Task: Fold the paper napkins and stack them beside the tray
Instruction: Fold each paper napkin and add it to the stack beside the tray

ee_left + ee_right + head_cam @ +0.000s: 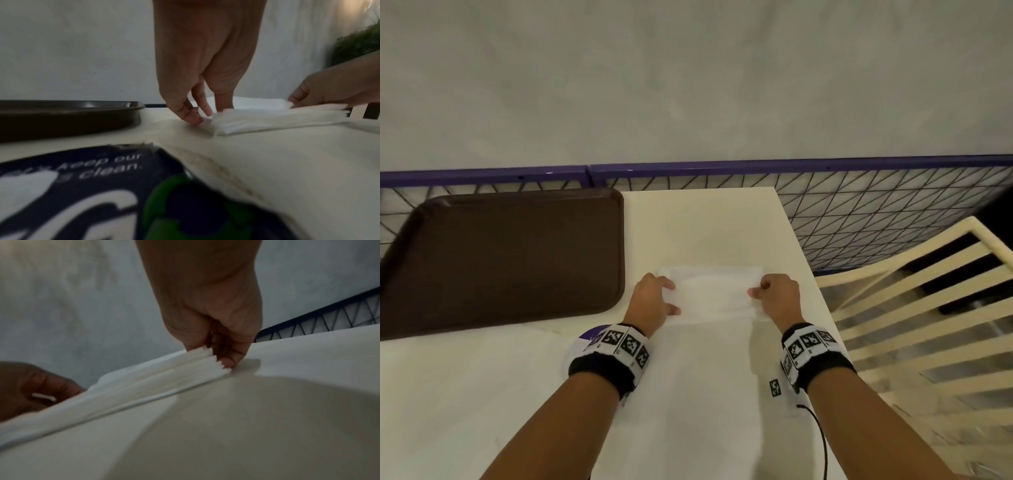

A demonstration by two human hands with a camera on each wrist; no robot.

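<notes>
Head view: napkins point(714, 294) are gripped at both ends on the table point(698, 219), just right of the tray point(510, 253).

Left hand point(654, 301) fingertips are pinched on one end, right hand point(777, 296) curled round the other. Thin layers could be fanned or torn by uneven pulling. One tray and one pile are counted; sheets can't be counted.

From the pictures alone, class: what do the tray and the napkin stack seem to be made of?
Tray: probably moulded plastic, dark brown, slightly glossy; its raised rim catches light.
Napkin stack: thin white matte paper; layered, jagged edges show at the right hand.
</notes>
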